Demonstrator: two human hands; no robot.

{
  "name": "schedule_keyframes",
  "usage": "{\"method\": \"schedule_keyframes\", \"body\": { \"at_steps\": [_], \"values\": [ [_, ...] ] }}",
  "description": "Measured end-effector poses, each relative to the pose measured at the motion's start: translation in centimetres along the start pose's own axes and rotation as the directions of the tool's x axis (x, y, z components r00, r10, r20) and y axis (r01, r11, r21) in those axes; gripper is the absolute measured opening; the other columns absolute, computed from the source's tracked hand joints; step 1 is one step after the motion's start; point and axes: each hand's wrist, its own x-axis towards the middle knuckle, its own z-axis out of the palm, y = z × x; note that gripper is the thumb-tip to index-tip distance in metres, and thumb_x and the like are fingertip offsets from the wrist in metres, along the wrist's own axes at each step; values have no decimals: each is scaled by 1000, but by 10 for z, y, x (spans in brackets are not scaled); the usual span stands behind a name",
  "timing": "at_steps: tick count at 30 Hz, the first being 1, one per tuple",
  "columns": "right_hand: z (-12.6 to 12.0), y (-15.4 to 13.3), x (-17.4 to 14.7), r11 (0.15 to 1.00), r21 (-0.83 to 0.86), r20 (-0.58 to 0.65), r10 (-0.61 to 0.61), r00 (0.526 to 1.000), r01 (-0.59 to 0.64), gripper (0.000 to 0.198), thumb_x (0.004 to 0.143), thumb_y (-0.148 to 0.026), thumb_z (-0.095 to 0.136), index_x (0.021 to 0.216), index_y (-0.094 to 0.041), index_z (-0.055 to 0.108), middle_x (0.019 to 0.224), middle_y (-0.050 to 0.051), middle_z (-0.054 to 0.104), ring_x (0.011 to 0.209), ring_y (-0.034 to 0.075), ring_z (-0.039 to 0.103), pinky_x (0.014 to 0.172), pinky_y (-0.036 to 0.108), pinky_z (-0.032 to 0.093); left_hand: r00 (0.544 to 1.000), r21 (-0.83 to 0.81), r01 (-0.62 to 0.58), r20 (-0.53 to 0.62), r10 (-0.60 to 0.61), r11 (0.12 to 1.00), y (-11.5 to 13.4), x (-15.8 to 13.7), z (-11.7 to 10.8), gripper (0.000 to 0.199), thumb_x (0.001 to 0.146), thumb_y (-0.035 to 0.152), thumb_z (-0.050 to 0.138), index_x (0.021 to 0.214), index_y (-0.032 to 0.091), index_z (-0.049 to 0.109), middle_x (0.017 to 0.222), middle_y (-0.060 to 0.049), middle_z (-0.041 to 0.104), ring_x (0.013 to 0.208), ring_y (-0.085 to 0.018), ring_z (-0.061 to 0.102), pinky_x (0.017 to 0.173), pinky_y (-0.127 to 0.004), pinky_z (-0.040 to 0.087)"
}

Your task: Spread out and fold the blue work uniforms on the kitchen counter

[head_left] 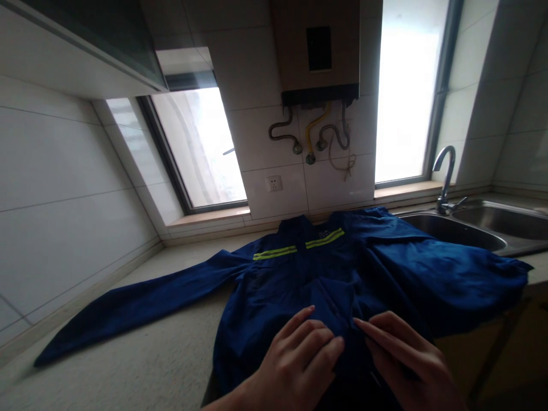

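Note:
A dark blue work jacket [274, 291] with yellow-green reflective stripes across its chest lies spread over the counter, collar toward the wall. One sleeve stretches out to the left; the other side drapes to the right, up to the sink. At the jacket's lower front, my left hand [299, 357] is closed on the fabric, fingers curled. Just to its right, my right hand [405, 357] pinches the cloth between thumb and fingers. Between both hands the fabric is raised in a fold. The jacket's lower hem is hidden in shadow beneath my hands.
A double-bowl steel sink [507, 231] with a curved faucet [447, 171] is at the right. A water heater [319, 51] with pipes hangs on the tiled wall, above a socket [274, 183]. An overhead cabinet [85, 51] juts in at upper left. The pale counter [141, 354] has its front edge near me.

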Motion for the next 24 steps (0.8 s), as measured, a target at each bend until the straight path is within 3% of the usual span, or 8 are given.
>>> {"method": "schedule_keyframes", "body": {
  "at_steps": [3, 7, 12, 20, 24],
  "values": [
    [2, -3, -3, 999, -9, -19, 42, 999, -42, 31, 84, -17, 58, 113, -23, 66, 89, 5, 63, 73, 11, 64, 64, 14, 53, 997, -150, 32, 73, -21, 988, -1, 6, -9, 19, 91, 16, 46, 105, 16, 58, 94, -7, 65, 99, -16, 58, 91, -32, 50],
    [5, -10, -2, 986, 74, -36, 152, 988, -149, 26, 86, -21, 57, 110, -23, 68, 89, 4, 65, 77, 13, 65, 65, 14, 53, 991, -264, 41, 133, -5, 964, -2, 9, -12, 9, 89, 22, 54, 94, 16, 59, 86, -6, 64, 85, -14, 59, 79, -25, 53],
    [12, -17, 7, 985, 165, 86, 45, 995, -59, 28, 88, -14, 51, 110, -22, 67, 81, 3, 64, 71, 11, 63, 64, 16, 53, 998, -112, 64, -8, -66, 992, -3, 2, -4, 15, 88, 9, 48, 99, 14, 58, 84, -5, 62, 87, -14, 57, 86, -30, 51],
    [25, -9, -2, 986, 164, 43, 27, 999, -34, 33, 86, -7, 51, 113, -21, 63, 84, 3, 61, 72, 11, 61, 64, 16, 52, 999, 2, 10, -41, -9, 1000, -6, 0, 0, 13, 89, 11, 48, 98, 13, 58, 84, -5, 62, 90, -15, 56, 90, -33, 50],
    [22, -12, 3, 993, 108, 17, -58, 998, 56, 32, 78, -8, 59, 108, -18, 64, 82, 4, 62, 72, 13, 61, 63, 19, 53, 999, 8, -5, -39, 6, 1000, -6, 0, 1, 14, 91, 13, 45, 98, 13, 57, 83, -6, 61, 88, -16, 56, 87, -34, 51]
  ]
}}
